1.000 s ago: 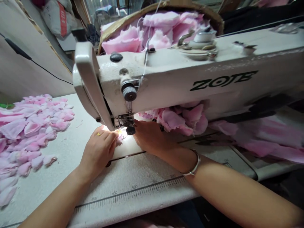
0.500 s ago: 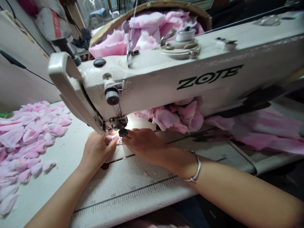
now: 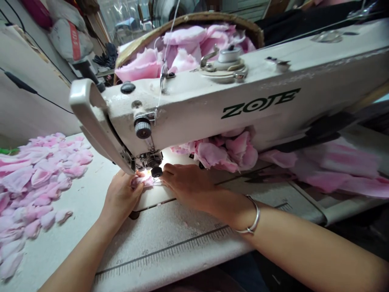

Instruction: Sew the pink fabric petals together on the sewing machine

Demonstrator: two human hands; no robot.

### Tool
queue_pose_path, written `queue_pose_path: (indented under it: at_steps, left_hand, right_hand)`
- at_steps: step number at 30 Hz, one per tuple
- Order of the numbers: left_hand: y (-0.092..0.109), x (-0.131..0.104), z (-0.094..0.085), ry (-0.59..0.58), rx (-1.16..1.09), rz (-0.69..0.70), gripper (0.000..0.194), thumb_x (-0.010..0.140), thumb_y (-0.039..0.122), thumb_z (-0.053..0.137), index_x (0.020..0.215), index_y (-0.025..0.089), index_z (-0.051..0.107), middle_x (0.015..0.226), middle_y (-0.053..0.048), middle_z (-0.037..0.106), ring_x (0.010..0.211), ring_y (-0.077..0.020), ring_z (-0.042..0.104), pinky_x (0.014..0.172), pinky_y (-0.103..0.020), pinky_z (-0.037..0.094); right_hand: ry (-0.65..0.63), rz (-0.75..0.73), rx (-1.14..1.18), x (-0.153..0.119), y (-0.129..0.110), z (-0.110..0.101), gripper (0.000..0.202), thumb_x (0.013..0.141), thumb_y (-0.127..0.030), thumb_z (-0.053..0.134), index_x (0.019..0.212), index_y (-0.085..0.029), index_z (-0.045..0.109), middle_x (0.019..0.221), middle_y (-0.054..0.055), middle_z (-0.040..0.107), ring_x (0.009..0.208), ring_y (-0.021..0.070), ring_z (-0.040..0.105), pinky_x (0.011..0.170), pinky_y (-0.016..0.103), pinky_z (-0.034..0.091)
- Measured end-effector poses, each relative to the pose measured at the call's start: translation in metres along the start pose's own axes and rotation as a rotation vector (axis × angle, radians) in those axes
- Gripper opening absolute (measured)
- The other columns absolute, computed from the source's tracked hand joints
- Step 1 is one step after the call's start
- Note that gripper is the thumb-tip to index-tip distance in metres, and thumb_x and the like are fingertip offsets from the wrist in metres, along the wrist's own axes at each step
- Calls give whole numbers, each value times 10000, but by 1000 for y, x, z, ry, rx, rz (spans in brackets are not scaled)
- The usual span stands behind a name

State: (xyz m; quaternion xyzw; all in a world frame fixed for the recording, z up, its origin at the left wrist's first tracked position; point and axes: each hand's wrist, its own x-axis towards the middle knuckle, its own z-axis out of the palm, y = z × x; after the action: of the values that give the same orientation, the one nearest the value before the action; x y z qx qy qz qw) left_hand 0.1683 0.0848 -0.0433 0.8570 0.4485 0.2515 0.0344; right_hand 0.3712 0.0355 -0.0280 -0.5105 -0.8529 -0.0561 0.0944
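Under the lit needle area of a white sewing machine (image 3: 188, 109) lies a small pink fabric piece (image 3: 146, 182). My left hand (image 3: 120, 194) pinches its left side between thumb and fingers. On the right side of the needle, my right hand (image 3: 187, 182) is closed with its fingertips at the edge of the strip; a silver bangle circles that wrist. The machine head hides part of the fabric and some fingertips. Behind my right hand, a bunch of ruffled pink fabric (image 3: 225, 152) sits beneath the machine arm.
Many pink petal-like pieces (image 3: 42, 178) cover the table's left side. A basket (image 3: 258, 34) of pink cloth stands behind the machine. Dark scissors (image 3: 258, 177) and longer pink cloth (image 3: 343, 162) lie at right. A printed ruler (image 3: 170, 246) runs along the front edge.
The view has shifted slightly. My right hand's fingertips have moved a little right from the needle, and more of the pink piece shows between my hands.
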Motion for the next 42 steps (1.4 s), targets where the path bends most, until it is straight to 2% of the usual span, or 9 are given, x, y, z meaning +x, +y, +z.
queue_pose_path:
  at_steps: [5, 8, 13, 16, 21, 25, 30, 36, 42]
  left_hand:
    - [1, 0, 0, 14, 22, 20, 69, 783, 158, 593, 816, 209, 562, 734, -5, 553, 708, -181, 561, 593, -290, 426]
    - [1, 2, 1, 15, 43, 23, 49, 803, 223, 613, 825, 206, 573, 698, -2, 551, 695, -185, 563, 592, -293, 427]
    - [-3, 2, 2, 32, 49, 77, 78, 782, 169, 605, 837, 213, 570, 691, 6, 550, 662, -172, 542, 565, -273, 401]
    - [-5, -1, -1, 32, 193, 203, 76, 801, 134, 558, 822, 207, 559, 707, -11, 546, 669, -183, 519, 592, -296, 393]
    - [2, -4, -9, 37, 365, 439, 95, 909, 196, 499, 890, 207, 591, 719, -15, 541, 705, -182, 519, 728, -356, 407]
    - [8, -6, -11, 5, 432, 445, 139, 929, 221, 484, 986, 199, 609, 749, -21, 552, 692, -179, 520, 769, -382, 411]
    - [12, -6, -9, 11, 483, 403, 178, 931, 285, 485, 948, 188, 633, 723, -22, 541, 677, -194, 522, 757, -401, 413]
    - [17, -5, -9, -33, 497, 424, 216, 944, 215, 433, 959, 158, 641, 757, -41, 556, 706, -205, 526, 810, -437, 426]
    - [18, -9, -9, -53, 500, 419, 225, 937, 184, 432, 1007, 150, 643, 777, -48, 558, 751, -212, 538, 912, -487, 409]
  right_hand:
    - [6, -44, -4, 4, 2, 1, 223, 841, -69, 514, 1019, -183, 584, 1005, 46, 606, 772, 202, 600, 543, 332, 447]
    - [7, -110, 12, 7, 1, 1, 242, 842, -50, 516, 1018, -195, 597, 1069, 30, 609, 849, 193, 588, 622, 328, 466]
    - [31, -180, 29, 5, 3, -1, 157, 846, -66, 544, 935, -175, 615, 931, 28, 622, 797, 202, 568, 579, 344, 440]
    - [33, -192, 21, 3, 5, 0, 112, 835, -93, 582, 909, -170, 619, 914, 31, 612, 783, 205, 564, 555, 350, 429]
    - [63, -163, 23, 4, 4, 3, 90, 835, -101, 592, 835, -183, 628, 867, 20, 611, 742, 190, 558, 528, 335, 413]
    - [75, -152, 25, 4, 3, 3, 91, 820, -92, 603, 827, -180, 628, 852, 19, 611, 725, 198, 562, 513, 345, 411]
    - [37, -167, 33, 4, 3, 2, 88, 834, -110, 592, 838, -190, 628, 897, 31, 622, 756, 204, 569, 523, 349, 414]
    - [35, -142, 16, 4, 4, 4, 114, 845, -107, 572, 904, -188, 629, 904, 37, 619, 753, 195, 564, 524, 339, 411]
    - [104, -95, -71, 1, 9, 9, 144, 849, -84, 535, 935, -173, 610, 923, 46, 600, 738, 213, 549, 537, 368, 418]
